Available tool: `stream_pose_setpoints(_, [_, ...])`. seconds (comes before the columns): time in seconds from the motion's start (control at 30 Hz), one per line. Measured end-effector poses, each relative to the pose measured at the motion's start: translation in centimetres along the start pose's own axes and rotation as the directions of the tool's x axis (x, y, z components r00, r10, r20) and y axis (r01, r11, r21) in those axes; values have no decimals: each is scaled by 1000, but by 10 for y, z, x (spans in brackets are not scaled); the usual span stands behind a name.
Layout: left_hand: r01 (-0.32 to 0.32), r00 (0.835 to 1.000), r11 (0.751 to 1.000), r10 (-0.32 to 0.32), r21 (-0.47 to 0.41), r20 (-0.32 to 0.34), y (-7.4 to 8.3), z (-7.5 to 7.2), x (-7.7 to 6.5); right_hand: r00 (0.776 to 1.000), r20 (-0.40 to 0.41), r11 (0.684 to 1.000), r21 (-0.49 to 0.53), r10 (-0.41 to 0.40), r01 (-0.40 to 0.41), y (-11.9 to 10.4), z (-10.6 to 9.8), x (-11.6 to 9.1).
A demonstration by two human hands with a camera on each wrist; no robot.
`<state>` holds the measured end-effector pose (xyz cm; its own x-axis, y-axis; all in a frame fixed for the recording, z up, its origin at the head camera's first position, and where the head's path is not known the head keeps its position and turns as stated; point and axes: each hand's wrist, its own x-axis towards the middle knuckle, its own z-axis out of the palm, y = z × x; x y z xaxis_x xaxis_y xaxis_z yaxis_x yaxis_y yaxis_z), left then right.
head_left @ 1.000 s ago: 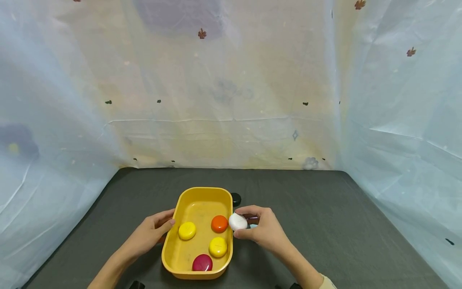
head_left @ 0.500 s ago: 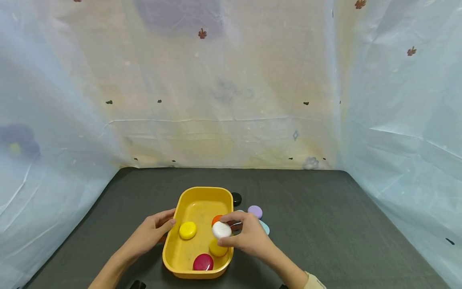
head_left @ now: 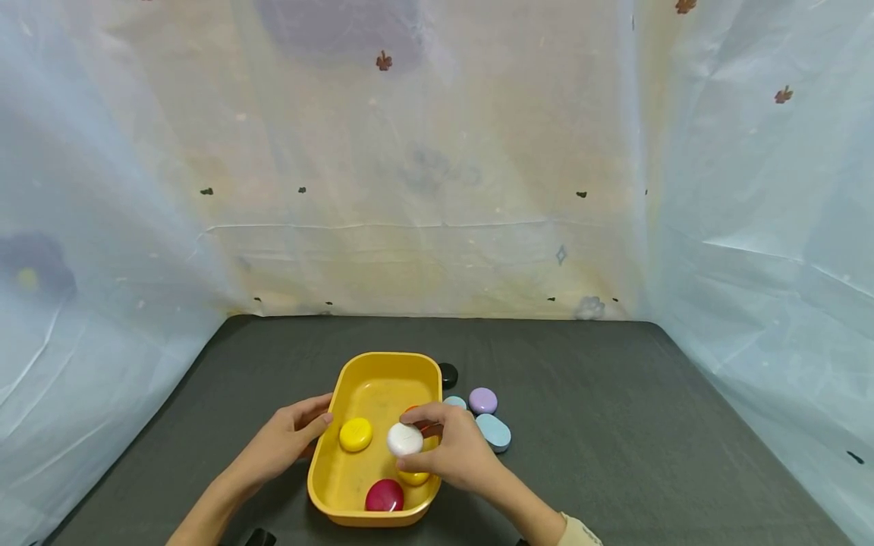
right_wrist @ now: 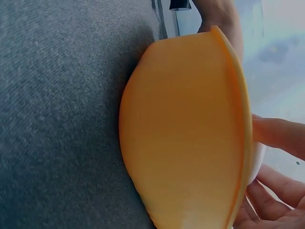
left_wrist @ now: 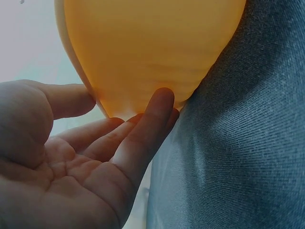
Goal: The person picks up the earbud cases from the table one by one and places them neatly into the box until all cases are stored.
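A yellow plastic tub (head_left: pixel 374 518) stands on the dark cloth. My left hand (head_left: pixel 292 431) grips its left side, thumb at the rim; in the left wrist view the fingers (left_wrist: pixel 143 133) lie against the outer wall. My right hand (head_left: pixel 454 446) pinches a white rounded disc (head_left: pixel 404 440) between thumb and fingertips, over the tub's right half. Inside lie a yellow disc (head_left: pixel 356 434), a crimson disc (head_left: pixel 385 495), a second yellow disc (head_left: pixel 413 478) partly under the right hand, and an orange disc, mostly hidden. In the right wrist view the tub's wall covers most of the white disc (right_wrist: pixel 258 162).
Right of the tub lie a black disc (head_left: pixel 448 375), a purple disc (head_left: pixel 482 400), a light blue oval piece (head_left: pixel 494 432) and another light blue piece (head_left: pixel 454 403), partly hidden. Pale printed sheeting (head_left: pixel 437 152) encloses the dark-covered table (head_left: pixel 614 425) at the back and sides.
My right hand has carried the white disc leftward from beside the tub's right rim to over its inside, uncovering the purple and light blue pieces. The left hand stays on the tub.
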<state>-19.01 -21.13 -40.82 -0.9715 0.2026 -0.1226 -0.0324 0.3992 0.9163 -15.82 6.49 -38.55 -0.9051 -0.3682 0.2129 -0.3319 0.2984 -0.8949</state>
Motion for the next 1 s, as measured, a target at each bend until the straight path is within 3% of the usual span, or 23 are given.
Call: stream_pose_setpoints(1.0, [0,1000,1000,0,6,-6,0,0,-1,1000,25,999,-31,18,-17,-2,3,4])
